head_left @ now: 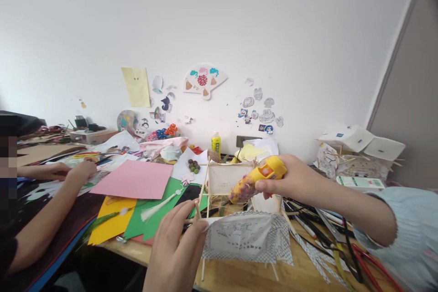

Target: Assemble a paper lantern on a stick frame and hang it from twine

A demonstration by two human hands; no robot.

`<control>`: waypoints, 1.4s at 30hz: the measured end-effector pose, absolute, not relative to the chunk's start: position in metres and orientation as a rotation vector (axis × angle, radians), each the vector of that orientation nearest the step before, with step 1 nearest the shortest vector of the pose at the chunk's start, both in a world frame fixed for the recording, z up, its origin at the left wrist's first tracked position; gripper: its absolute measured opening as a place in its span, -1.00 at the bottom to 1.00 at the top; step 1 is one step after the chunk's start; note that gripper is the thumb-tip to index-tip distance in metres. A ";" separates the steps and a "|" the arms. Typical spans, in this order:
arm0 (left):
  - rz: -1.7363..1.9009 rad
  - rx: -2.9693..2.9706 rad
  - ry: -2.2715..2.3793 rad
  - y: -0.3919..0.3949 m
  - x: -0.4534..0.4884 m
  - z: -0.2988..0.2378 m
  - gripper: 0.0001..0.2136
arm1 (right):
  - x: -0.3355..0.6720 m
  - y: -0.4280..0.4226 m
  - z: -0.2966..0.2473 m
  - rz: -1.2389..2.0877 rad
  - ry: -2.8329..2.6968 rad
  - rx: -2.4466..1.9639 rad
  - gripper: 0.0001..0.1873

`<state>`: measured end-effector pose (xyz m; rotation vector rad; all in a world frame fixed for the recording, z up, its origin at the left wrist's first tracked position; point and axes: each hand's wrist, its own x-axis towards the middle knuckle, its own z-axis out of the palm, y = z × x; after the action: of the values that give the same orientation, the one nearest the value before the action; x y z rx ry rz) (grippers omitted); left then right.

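In front of me stands a frame of thin wooden sticks (pixel 207 182) with white cloth panels. The near panel (pixel 242 239) bears dark line drawings and writing, with a net-patterned edge. My left hand (pixel 178 246) is closed at the frame's left front corner, pinching a wooden stick (pixel 197 210) between thumb and fingers. Over the frame, my right hand (pixel 285 180) grips what looks like a yellow glue gun (pixel 270 169). Its mottled purple and yellow end tilts down to the left. The tip is not clearly visible.
Left of the frame lie pink paper (pixel 133 179), green paper (pixel 143 216) and a white tassel (pixel 159 207). Pens, scissors and strips (pixel 325 232) crowd the right. A yellow bottle (pixel 216 142) stands behind. Another person's arms (pixel 51 212) work at far left.
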<state>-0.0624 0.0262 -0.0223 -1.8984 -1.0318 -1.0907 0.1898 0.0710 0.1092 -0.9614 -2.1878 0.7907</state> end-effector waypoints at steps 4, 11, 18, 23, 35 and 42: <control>-1.156 -1.928 -1.025 0.027 -0.065 -0.029 -0.87 | 0.173 0.071 0.111 0.977 -2.182 -0.955 -0.63; -1.195 -1.946 -1.049 0.023 -0.066 -0.030 -0.85 | 0.154 0.071 0.112 0.771 -2.222 -1.159 -0.50; -1.244 -1.943 -1.054 0.023 -0.062 -0.025 -0.83 | 0.152 0.073 0.107 0.788 -2.226 -1.194 -0.46; -1.268 -1.933 -1.055 0.021 -0.062 -0.024 -0.83 | 0.154 0.074 0.104 0.714 -2.231 -1.264 -0.41; -1.287 -1.899 -1.047 0.019 -0.060 -0.021 -0.85 | 0.156 0.069 0.107 0.361 -2.285 -1.403 -0.36; -1.270 -1.899 -1.067 0.020 -0.060 -0.021 -0.85 | 0.158 0.071 0.108 0.383 -2.310 -1.340 -0.35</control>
<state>-0.0600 0.0196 -0.0209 -1.8991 -1.0674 -1.2696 0.1577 0.0710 0.1076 -1.3398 -2.3100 0.3832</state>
